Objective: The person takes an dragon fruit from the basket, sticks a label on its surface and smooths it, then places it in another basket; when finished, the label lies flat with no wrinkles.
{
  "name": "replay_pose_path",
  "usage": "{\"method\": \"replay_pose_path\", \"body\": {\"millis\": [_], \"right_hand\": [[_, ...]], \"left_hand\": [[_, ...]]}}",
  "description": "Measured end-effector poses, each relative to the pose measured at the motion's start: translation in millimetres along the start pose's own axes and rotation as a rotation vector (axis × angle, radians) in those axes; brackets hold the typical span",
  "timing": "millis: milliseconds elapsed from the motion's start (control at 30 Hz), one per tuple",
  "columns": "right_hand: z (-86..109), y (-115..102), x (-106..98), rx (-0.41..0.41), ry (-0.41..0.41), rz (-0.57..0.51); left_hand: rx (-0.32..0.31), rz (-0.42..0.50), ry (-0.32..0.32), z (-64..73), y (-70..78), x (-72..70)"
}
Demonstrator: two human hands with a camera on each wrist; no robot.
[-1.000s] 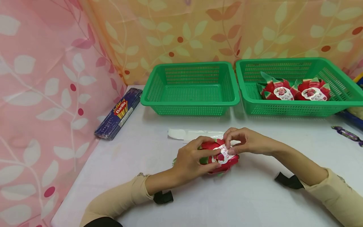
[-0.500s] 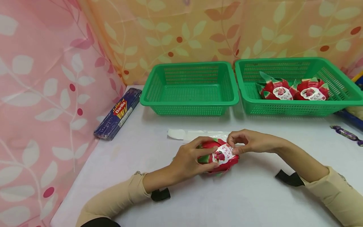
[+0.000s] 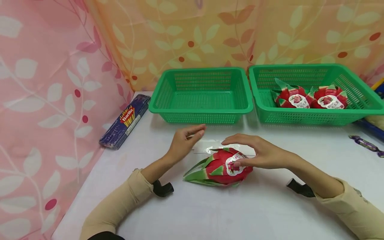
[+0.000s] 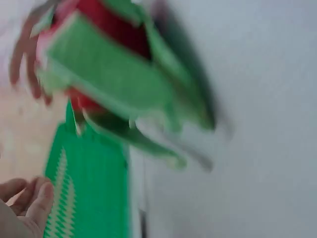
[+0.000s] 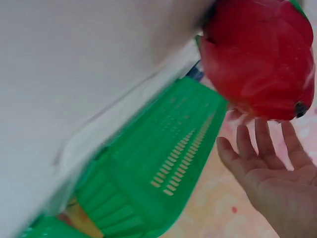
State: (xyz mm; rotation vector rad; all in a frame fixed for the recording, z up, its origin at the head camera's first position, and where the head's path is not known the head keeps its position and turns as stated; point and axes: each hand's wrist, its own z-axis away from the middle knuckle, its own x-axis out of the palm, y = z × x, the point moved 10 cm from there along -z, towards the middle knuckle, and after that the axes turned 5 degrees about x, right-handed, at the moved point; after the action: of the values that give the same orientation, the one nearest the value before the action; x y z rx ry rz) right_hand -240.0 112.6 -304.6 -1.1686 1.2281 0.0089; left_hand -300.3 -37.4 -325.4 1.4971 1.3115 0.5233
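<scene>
A dragon fruit [image 3: 216,169], red with green scales and a white oval sticker, lies on the table with its leafy end to the left. My right hand [image 3: 261,153] is at its right end, fingers spread, the thumb over the sticker. Straight fingers [image 5: 265,144] beside the red fruit [image 5: 260,59] show in the right wrist view; whether they touch it, I cannot tell. My left hand [image 3: 182,142] is apart from the fruit, behind and left of it, fingers loosely bent and holding nothing visible. A white glossy strip [image 3: 207,146] lies behind the fruit, partly hidden.
Two green baskets stand at the back. Nothing lies in the left basket [image 3: 204,100]; the right basket [image 3: 303,115] bears two stickered dragon fruits [image 3: 292,94]. A Barilla spaghetti pack [image 3: 124,121] lies at left, a purple wrapped candy [image 3: 366,144] at right.
My left hand has let go of the dragon fruit and moved back and left. My right hand has stopped pinching the sticker's edge and spread its fingers. The fruit is in about the same place.
</scene>
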Motion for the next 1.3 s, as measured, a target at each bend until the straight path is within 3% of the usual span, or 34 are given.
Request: {"method": "replay_pose_path", "body": {"millis": [67,133,200,300,500,733,900,1300], "right_hand": [[-3.9,-10.0,5.9,-0.055,-0.031,0.02],[-7.9,-16.8,11.5,-0.099,-0.064,0.036],[-12.1,-21.2,16.2,-0.138,-0.092,0.033],[-17.7,-24.7,22.7,-0.179,-0.128,0.006],[-25.3,-23.2,39.6,-0.215,-0.177,0.047],[-28.1,-16.7,48.3,-0.145,-0.194,0.191],[-27.9,-17.2,49.5,-0.113,-0.174,0.28],[-25.0,-4.8,38.8,-0.071,-0.088,0.036]], "left_hand": [[-0.154,0.235,0.099,-7.1,-25.2,-13.5],[-0.252,0.421,0.197,-11.1,-43.8,-23.8],[-0.302,0.544,0.282,-13.3,-55.8,-31.7],[-0.315,0.632,0.352,-15.9,-63.5,-38.1],[-0.3,0.635,0.403,-17.2,-66.9,-45.0],[-0.342,0.617,0.469,-18.4,-76.4,-55.3],[-0.332,0.647,0.501,-20.0,-79.8,-61.0],[-0.314,0.634,0.472,-20.2,-77.4,-60.0]]}}
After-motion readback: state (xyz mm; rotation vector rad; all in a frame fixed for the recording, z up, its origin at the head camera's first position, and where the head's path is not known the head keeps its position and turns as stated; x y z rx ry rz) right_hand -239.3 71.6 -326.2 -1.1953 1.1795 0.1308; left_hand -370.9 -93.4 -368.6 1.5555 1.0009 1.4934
